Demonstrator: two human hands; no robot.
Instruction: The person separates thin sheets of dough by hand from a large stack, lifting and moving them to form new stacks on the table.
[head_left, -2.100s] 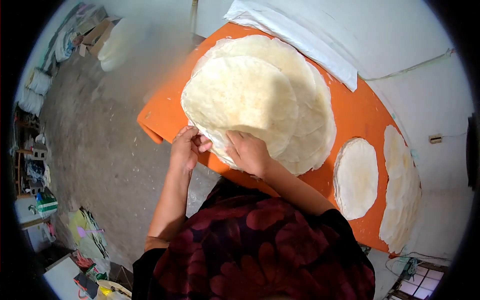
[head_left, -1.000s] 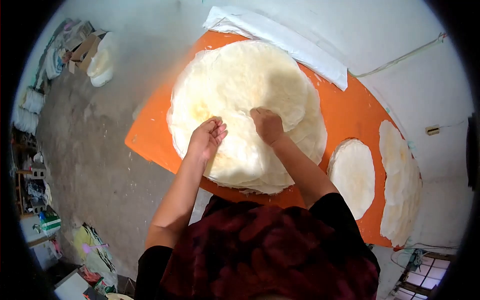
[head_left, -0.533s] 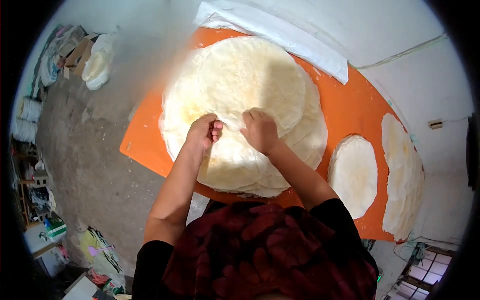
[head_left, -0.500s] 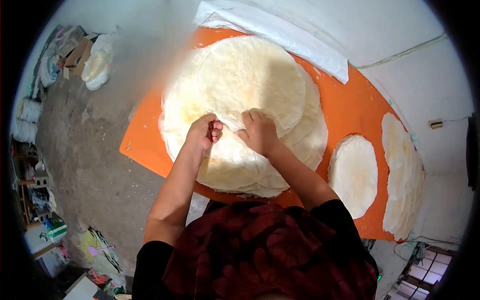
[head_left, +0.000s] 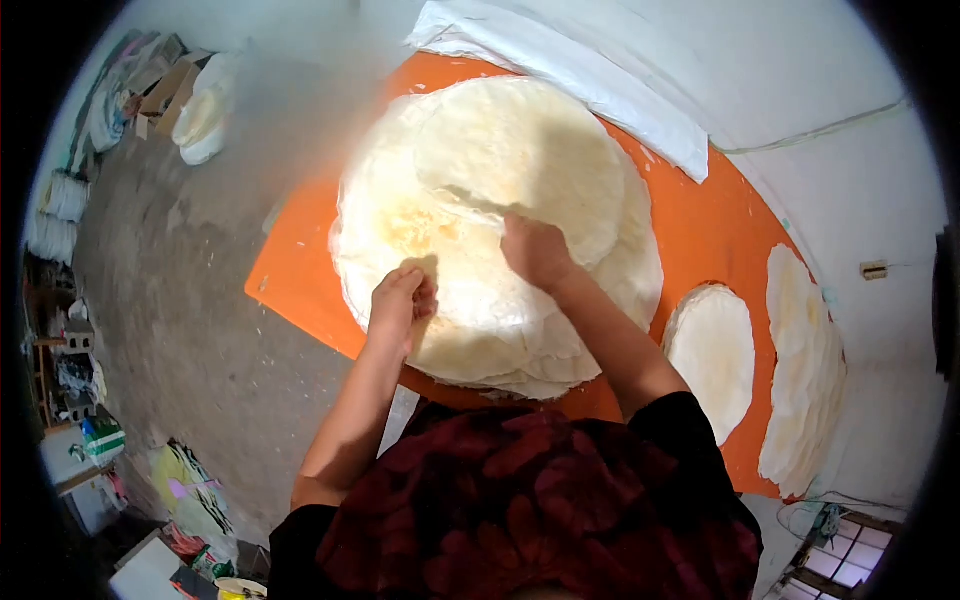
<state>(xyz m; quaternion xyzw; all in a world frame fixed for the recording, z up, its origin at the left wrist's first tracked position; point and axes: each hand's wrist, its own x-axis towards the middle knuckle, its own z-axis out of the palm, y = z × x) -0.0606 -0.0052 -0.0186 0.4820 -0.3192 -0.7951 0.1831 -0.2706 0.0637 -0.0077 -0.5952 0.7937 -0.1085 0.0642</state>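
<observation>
A wide stack of thin, pale flatbreads (head_left: 385,190) lies in front of me, with a smaller round flatbread (head_left: 515,150) on top towards the back. My right hand (head_left: 538,252) is closed on the near edge of that top flatbread, and the edge is lifted a little beside the fingers. To the left and nearer to me, my left hand (head_left: 400,303) hovers over or rests on the stack with its fingers curled together. Whether anything is pinched in it cannot be made out.
The stack stands on an orange table (head_left: 300,250). A smaller oval stack (head_left: 712,350) and an overlapping row of pale sheets (head_left: 800,370) lie to the right. Folded white plastic (head_left: 570,80) runs along the back wall. Bags and a cardboard box (head_left: 172,95) sit on the floor at left.
My left hand has drawn back towards me, away from the top flatbread's edge. My right hand has shifted slightly right and closed on that edge. The camera view has moved a little.
</observation>
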